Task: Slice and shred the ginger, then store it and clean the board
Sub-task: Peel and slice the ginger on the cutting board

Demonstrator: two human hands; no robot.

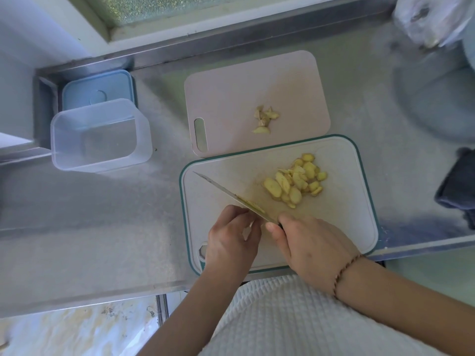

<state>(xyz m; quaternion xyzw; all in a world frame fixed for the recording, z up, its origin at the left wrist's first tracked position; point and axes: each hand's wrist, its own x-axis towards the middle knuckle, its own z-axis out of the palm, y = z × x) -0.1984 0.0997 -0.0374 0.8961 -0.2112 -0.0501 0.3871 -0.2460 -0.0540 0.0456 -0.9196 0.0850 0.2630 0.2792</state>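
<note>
- Head view: pile of pale yellow ginger slices [295,179] lies on the white teal-rimmed cutting board [213,191]; slicing looks largely done, no shreds visible yet.
- Right hand [312,244] grips the handle of the steel kitchen knife [223,191], fingers curled round it; blade angled across the board, yellow bits clinging to it.
- Left hand [232,235] sits at the blade, fingers curled; they seem to pinch something against it, though I cannot tell what.
- Small heap of ginger trimmings [264,119] on the pink plastic cutting board [231,98] behind.
- Clear plastic storage tub [101,136] stands empty, its blue lid [99,88] just behind; storing and board cleaning still to do.
</note>
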